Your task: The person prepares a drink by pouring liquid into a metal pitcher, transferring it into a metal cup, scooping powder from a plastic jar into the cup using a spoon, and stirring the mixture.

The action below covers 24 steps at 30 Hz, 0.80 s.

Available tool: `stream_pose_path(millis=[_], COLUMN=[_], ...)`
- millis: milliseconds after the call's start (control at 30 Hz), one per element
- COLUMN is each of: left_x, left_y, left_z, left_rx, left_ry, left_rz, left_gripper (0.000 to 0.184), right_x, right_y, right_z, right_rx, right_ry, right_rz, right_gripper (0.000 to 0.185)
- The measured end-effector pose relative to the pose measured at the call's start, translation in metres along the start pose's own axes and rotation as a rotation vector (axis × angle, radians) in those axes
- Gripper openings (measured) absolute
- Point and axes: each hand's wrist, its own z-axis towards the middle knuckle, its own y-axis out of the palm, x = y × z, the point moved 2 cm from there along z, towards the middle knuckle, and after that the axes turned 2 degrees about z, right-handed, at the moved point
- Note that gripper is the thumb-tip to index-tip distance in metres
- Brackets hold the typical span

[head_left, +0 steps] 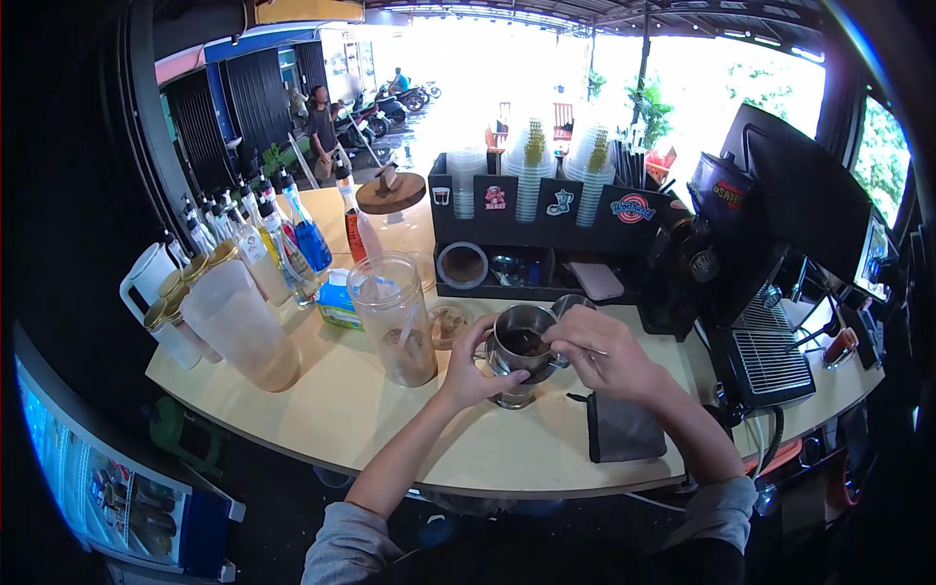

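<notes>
My left hand (pixel 475 372) is wrapped round the side of a metal pitcher (pixel 509 359) with dark liquid inside. Over its rim, my right hand (pixel 612 353) pinches a thin metal utensil (pixel 588 349); its lower end is hidden, so I cannot tell what kind it is. A metal base (pixel 515 396) shows below the pitcher. Left of my left hand stands a tall clear plastic jug (pixel 393 322) with some brownish liquid at the bottom. A folded dark grey cloth (pixel 626 431) lies under my right wrist.
A frosted jug (pixel 239 327) and several syrup bottles (pixel 310 234) stand at the left. Behind is a black organizer (pixel 531 200) with stacked cups and a phone (pixel 596 281). An espresso machine (pixel 770 341) stands at right. A person (pixel 321 132) is outside.
</notes>
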Motion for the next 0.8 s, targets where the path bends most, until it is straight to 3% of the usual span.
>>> stream_pose_path(millis=[233,433,500,633,733,800], left_x=[-0.002,0.001,0.001,0.003,0.002,0.002], left_y=[0.000,-0.001,0.000,0.000,0.000,0.001], left_z=[0.000,-0.001,0.000,-0.001,0.000,0.000], left_rx=[0.002,0.010,0.004,0.023,0.005,0.012], left_ry=[0.007,-0.015,-0.004,-0.006,-0.019,-0.003], left_rz=[-0.025,0.003,-0.001,0.007,-0.020,-0.013], left_gripper=[0.071,0.071,0.070,0.070,0.069,0.069], right_x=[0.008,0.008,0.006,0.003,0.002,-0.002], right_y=[0.002,-0.002,0.003,-0.003,-0.002,0.003], right_z=[0.000,-0.002,-0.004,-0.002,0.000,-0.002], right_rx=[0.030,0.026,0.051,0.017,0.045,0.015], right_ry=[-0.070,0.085,0.007,-0.028,0.087,0.000], right_rz=[-0.009,-0.078,0.059,-0.053,-0.051,-0.033], right_gripper=[0.011,0.010,0.008,0.008,0.008,0.008])
